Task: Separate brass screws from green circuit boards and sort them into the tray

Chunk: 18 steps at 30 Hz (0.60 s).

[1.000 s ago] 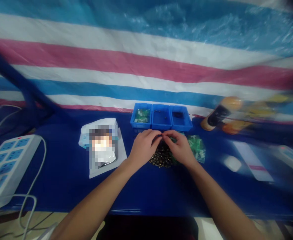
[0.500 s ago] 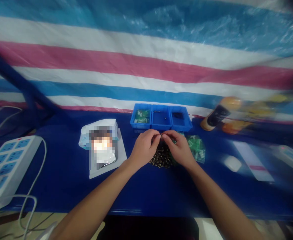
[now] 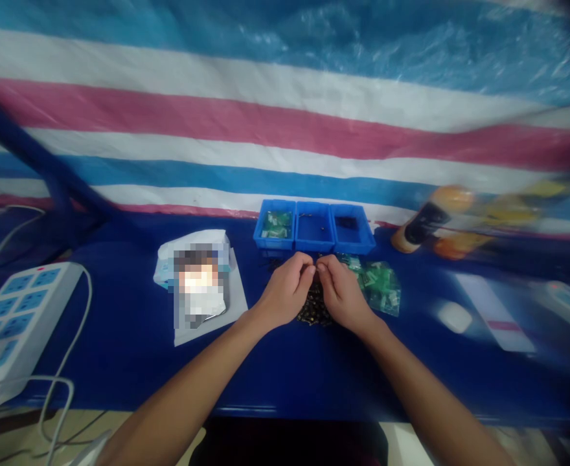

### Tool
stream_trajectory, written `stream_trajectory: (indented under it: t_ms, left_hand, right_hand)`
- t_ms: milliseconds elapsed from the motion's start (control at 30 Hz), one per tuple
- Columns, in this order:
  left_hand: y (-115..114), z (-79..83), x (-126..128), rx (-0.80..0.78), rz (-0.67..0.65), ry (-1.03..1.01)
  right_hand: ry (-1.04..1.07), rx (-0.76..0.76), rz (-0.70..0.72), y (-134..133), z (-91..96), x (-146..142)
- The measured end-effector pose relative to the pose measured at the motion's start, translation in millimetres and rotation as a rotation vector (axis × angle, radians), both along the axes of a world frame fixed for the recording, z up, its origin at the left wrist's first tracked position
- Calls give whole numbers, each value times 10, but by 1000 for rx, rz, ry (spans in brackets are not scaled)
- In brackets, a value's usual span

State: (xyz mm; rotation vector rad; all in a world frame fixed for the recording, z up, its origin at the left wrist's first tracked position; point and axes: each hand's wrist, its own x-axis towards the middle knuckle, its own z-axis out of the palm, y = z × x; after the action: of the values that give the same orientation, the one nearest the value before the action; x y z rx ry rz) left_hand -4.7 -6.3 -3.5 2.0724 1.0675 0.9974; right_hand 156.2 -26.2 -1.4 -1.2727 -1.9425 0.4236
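My left hand (image 3: 289, 288) and my right hand (image 3: 342, 290) meet almost tip to tip over the middle of the blue table. Each has thumb and forefinger pinched together, and whatever lies between them is too small to name. Just beneath and between them is a pile of small dark and brass-coloured metal parts (image 3: 315, 309), partly covered by my hands. Right of my right hand lies a clear bag of green and white pieces (image 3: 383, 288). Behind the hands stand three joined blue bins: the left bin (image 3: 274, 243) holds green packets, the middle bin (image 3: 314, 244) a few small bits, the right bin (image 3: 353, 246) something dark.
To the left are a white packet (image 3: 166, 259) on a white sheet (image 3: 239, 294) and a power strip (image 3: 32, 336) with a looping cable. Toward the right are an orange-capped bottle (image 3: 423, 223), a white rounded case (image 3: 454, 317) and a pale flat box (image 3: 496, 317). A striped tarp (image 3: 265, 123) hangs behind.
My right hand has turned, its fingers curled in more, and its tips have drawn slightly away from the left hand's. My left hand stays nearly in place.
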Motion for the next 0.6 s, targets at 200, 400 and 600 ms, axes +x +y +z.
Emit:
stream_trajectory:
  t_ms: [200, 400, 600]
  left_hand:
    - [-13, 49, 5, -33, 10, 17]
    - [-11, 89, -3, -17, -3, 104]
    - [-6, 56, 4, -34, -22, 79]
  right_hand:
    - [-20, 22, -52, -3, -2, -9]
    - [-55, 49, -97, 4, -10, -14]
    - [-98, 56, -68, 15, -28, -14]
